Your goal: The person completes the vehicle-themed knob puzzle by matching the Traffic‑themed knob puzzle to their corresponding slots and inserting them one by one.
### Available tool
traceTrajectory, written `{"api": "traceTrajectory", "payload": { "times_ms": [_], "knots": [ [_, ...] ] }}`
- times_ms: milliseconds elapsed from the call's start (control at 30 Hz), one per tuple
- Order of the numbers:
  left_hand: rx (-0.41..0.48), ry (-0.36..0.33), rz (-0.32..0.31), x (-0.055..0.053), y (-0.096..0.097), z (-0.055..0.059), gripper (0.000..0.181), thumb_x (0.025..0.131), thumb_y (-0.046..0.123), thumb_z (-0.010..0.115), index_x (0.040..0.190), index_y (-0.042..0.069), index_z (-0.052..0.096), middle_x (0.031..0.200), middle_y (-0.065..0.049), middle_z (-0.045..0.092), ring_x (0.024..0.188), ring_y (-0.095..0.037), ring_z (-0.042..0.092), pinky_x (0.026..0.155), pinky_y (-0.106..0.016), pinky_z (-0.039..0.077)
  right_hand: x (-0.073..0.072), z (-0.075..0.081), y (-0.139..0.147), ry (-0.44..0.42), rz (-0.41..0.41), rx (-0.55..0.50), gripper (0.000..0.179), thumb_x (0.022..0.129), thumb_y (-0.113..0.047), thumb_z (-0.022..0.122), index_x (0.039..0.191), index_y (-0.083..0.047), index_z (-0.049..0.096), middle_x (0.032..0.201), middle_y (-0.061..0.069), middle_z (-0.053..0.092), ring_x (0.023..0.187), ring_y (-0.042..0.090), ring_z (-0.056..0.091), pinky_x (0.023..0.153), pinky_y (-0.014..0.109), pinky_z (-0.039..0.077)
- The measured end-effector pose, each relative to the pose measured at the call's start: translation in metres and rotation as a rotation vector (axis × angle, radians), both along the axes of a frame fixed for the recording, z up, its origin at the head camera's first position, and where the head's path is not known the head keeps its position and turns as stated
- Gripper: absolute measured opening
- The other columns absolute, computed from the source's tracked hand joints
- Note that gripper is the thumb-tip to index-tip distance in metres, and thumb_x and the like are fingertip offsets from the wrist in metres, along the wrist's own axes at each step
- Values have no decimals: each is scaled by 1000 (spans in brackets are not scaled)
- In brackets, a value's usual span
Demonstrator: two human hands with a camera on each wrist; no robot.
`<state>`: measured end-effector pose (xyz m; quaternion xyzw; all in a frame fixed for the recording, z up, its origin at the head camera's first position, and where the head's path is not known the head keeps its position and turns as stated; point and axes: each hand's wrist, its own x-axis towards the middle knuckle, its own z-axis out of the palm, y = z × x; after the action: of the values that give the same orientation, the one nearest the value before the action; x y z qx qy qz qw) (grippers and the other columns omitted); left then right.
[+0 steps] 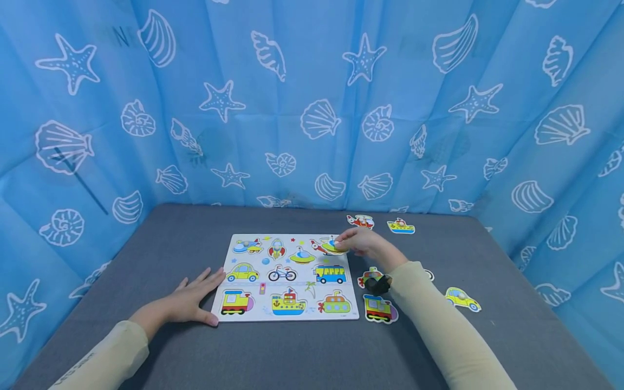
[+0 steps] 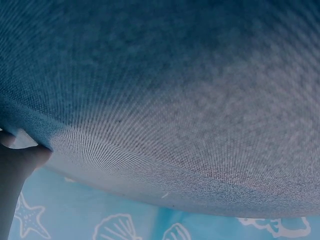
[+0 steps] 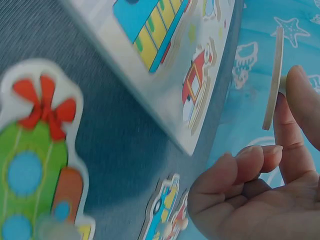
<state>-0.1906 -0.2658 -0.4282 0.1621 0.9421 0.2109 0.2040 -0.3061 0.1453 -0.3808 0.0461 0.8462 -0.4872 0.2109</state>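
One blue curtain (image 1: 292, 70) with white shells and starfish fills the upper half of the head view, above a dark grey table (image 1: 292, 357). Near the centre lies a white puzzle board (image 1: 261, 310) printed with vehicles. At its left edge, the left hand (image 1: 195, 298) rests with fingers spread, touching the board. At its upper right corner, the right hand (image 1: 363, 242) pinches the knob of a saucer piece (image 1: 331, 247) between thumb and finger, its other fingers curled; the piece is raised off the board. Right of the board's lower corner lies a train piece (image 1: 380, 309), farther right a yellow car piece (image 1: 462, 298), and higher up a boat piece (image 1: 401, 226)
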Motion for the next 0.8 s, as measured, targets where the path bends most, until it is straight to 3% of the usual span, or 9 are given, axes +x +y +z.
{"api": "traceTrajectory", "payload": {
  "times_ms": [200, 433, 800],
  "knots": [
    [9, 8, 2, 0, -1, -2, 119, 68, 65, 76, 154, 5, 20, 160, -18, 14, 145, -45, 1, 104, -73, -5, 2, 0, -15, 3, 2, -3, 15, 87, -14, 74, 100, -6, 72, 105, 6, 64, 96, 24, 52, 76, 34, 42],
    [9, 10, 18, -1, -2, -4, 119, 67, 65, 77, 154, 5, 22, 160, -17, 15, 145, -44, 1, 104, -72, -4, 2, 0, -28, 7, 16, -9, 15, 88, -14, 73, 100, -5, 71, 94, 4, 63, 85, 24, 48, 66, 30, 35],
    [15, 24, 15, -4, -4, -8, 119, 66, 63, 78, 154, 4, 22, 160, -17, 16, 145, -44, 2, 104, -73, -3, 0, -6, -47, -1, 45, 56, 17, 86, -15, 75, 101, -8, 73, 103, 6, 63, 90, 23, 50, 71, 32, 39]
  ]
}}
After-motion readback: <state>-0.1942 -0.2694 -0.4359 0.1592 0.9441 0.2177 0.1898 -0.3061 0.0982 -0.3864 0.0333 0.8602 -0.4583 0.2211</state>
